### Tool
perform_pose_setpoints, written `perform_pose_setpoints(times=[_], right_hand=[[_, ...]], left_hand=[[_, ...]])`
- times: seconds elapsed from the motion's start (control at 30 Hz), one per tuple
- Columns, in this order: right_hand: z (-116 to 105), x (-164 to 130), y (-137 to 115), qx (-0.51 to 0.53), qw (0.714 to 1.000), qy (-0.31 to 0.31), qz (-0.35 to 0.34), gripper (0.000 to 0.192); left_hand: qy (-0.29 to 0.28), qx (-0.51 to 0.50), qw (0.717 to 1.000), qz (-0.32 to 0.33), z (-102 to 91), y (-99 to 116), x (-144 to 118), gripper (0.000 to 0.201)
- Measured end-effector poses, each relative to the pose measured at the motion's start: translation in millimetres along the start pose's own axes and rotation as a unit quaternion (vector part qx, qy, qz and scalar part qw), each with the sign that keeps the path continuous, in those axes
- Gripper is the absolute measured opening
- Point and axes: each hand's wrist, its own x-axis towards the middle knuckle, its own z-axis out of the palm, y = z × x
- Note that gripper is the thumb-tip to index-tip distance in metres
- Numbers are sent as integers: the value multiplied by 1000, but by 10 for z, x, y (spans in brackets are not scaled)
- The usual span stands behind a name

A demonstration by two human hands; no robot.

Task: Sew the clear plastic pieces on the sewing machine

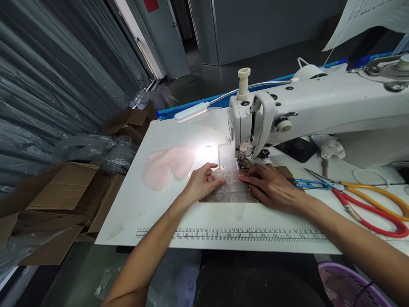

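A sheer, clear-white fabric piece (227, 187) with small pink spots lies under the needle area of a white sewing machine (235, 123). My left hand (204, 181) is at its left side, fingers curled and thumb on the fabric. From the right, my right hand (271, 185) has its thumb and fingertips closed on the fabric close to the presser foot (240, 163). Beneath the fabric is a brown, flat board (209, 197), partly covered by my hands. The exact grip under the left fingers is hidden.
Orange-and-red-handled scissors (367, 192) and blue snips (311, 184) lie right of my right hand. Pale pink fabric pieces (169, 166) lie left, under a lit lamp (191, 112). A ruler strip (236, 234) runs along the front edge. Cardboard boxes (64, 187) stand left; a purple basket (348, 283) sits below right.
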Motion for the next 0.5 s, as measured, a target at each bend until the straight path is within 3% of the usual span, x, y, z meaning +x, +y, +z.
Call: perform_pose_setpoints(times=[0.07, 0.13, 0.27, 0.33, 0.5], right_hand=[[1, 3, -9, -10, 1000, 0, 0, 38], [1, 3, -19, -10, 1000, 4, 0, 38], [0, -2, -33, -6, 1000, 13, -3, 38], [-2, -3, -40, -8, 1000, 12, -3, 38], [-12, -3, -60, -11, 1000, 10, 3, 38]], left_hand=[[64, 96, 991, 67, -10, 36, -35, 49], [69, 156, 971, 164, -1, 67, -94, 34], [-155, 128, 921, 333, 82, 69, -233, 14], [-188, 111, 913, 344, 126, 48, -274, 12], [-147, 66, 940, 300, 147, 6, -286, 18]])
